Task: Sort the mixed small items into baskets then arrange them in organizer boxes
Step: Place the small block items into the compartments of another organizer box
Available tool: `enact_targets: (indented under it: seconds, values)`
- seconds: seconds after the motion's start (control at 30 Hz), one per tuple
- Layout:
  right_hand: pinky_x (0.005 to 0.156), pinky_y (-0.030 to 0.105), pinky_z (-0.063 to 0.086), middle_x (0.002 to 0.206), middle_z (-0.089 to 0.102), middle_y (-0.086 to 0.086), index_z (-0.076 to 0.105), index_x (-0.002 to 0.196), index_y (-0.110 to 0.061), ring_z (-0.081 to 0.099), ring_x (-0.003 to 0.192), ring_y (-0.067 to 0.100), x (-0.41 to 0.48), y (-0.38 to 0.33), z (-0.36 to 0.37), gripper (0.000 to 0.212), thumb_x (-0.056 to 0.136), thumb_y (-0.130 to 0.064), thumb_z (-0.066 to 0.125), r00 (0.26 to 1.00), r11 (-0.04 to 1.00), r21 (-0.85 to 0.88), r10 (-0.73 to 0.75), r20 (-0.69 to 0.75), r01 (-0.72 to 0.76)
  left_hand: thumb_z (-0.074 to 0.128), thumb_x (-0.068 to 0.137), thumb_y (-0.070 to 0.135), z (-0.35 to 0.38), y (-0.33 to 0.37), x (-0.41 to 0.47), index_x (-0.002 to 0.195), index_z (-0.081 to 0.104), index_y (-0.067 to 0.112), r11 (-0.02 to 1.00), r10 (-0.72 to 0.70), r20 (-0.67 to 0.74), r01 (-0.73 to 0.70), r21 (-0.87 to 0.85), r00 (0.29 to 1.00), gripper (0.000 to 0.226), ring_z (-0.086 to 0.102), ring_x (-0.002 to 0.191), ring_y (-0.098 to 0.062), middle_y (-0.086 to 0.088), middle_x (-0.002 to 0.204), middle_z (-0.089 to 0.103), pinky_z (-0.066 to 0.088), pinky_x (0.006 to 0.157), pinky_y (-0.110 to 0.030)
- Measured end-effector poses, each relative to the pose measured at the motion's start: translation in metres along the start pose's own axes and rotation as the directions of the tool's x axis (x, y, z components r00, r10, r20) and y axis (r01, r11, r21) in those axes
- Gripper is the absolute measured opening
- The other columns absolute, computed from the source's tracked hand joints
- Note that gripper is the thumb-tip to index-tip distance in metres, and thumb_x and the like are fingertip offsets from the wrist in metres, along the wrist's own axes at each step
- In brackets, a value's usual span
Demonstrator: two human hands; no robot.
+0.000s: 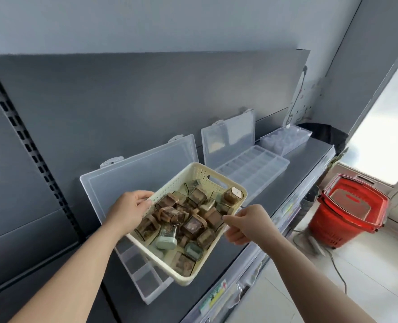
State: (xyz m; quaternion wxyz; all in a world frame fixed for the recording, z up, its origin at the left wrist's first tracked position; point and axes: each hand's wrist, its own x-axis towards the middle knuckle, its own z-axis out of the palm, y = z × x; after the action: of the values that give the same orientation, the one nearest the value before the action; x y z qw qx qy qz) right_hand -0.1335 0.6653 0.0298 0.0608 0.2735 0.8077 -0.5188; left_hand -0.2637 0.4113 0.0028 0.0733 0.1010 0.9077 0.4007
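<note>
Two grips hold the basket [200,170] over the open organizer box [144,278]: left hand [129,207] fingers clamped on its 9 o'clock rim, right hand [247,226] pinching 3 o'clock; its tilt could spill jars [188,220] toward 6 o'clock.

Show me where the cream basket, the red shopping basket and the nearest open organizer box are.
cream basket [198,173]: head view, perforated far wall.
red shopping basket [338,231]: head view, front wall.
nearest organizer box [142,169]: head view, raised clear lid.

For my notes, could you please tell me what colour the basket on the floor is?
The floor basket is red; the head view shows it best.
</note>
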Motion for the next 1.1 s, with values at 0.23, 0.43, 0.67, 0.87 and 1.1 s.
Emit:
enact_targets:
  seconds: [0.23, 0.43, 0.67, 0.87, 1.1]
  values:
    - [0.062, 0.033, 0.061, 0.069, 0.073, 0.012, 0.067, 0.081, 0.006, 0.072, 0.064, 0.023, 0.026, -0.009, -0.003, 0.031, 0.088, -0.024, 0.067, 0.987, 0.986, -0.165, 0.000, 0.163, 0.027, 0.058, 0.093, 0.018, 0.008, -0.011, 0.020, 0.109, 0.068, 0.030, 0.999, -0.034, 0.013, 0.034, -0.031, 0.999, 0.022, 0.062, 0.091, -0.007, 0.009, 0.100, 0.070, 0.045, 0.076, -0.025]
    - [0.063, 0.027, 0.060, 0.064, 0.072, 0.006, 0.069, 0.072, 0.001, 0.072, 0.063, 0.021, 0.047, -0.019, -0.014, 0.035, 0.087, -0.030, 0.065, 0.967, 0.912, -0.366, -0.102, 0.232, 0.184, 0.059, 0.092, 0.016, 0.011, -0.001, 0.018, 0.115, 0.066, 0.020, 0.998, -0.024, -0.068, 0.028, 0.063, 0.997, 0.024, 0.062, 0.102, -0.012, 0.003, 0.111, 0.068, 0.045, 0.088, -0.028]
    - [0.076, 0.020, 0.054, 0.095, 0.072, -0.005, 0.072, 0.102, -0.018, 0.066, 0.082, 0.008, 0.098, -0.048, -0.011, 0.019, 0.087, -0.026, 0.065, 0.784, 0.659, -0.424, -0.522, 0.338, 0.621, 0.056, 0.086, 0.052, 0.020, 0.031, -0.027, 0.129, 0.054, 0.032, 0.965, 0.027, -0.085, -0.003, 0.261, 0.996, 0.047, 0.053, 0.111, -0.008, 0.013, 0.126, 0.053, 0.045, 0.097, -0.032]
    - [0.100, 0.032, 0.044, 0.137, 0.053, 0.002, 0.042, 0.141, -0.021, 0.056, 0.116, 0.019, 0.140, -0.064, 0.010, 0.053, 0.091, -0.029, 0.059, 0.641, 0.464, -0.454, -0.421, 0.642, 0.760, 0.052, 0.087, 0.055, 0.045, 0.040, -0.034, 0.142, 0.040, 0.030, 0.931, -0.211, -0.103, 0.232, 0.281, 0.972, 0.061, 0.042, 0.132, -0.011, 0.008, 0.146, 0.042, 0.037, 0.109, -0.034]
    - [0.083, 0.032, 0.053, 0.104, 0.063, -0.004, 0.059, 0.122, -0.017, 0.060, 0.089, 0.016, 0.160, -0.061, 0.010, 0.040, 0.085, -0.031, 0.067, 0.545, 0.417, -0.377, -0.429, 0.721, 0.827, 0.066, 0.085, 0.039, 0.062, 0.064, -0.052, 0.136, 0.045, 0.031, 0.957, -0.253, -0.352, 0.286, 0.042, 0.901, 0.056, 0.055, 0.110, -0.006, 0.013, 0.134, 0.047, 0.047, 0.096, -0.031]
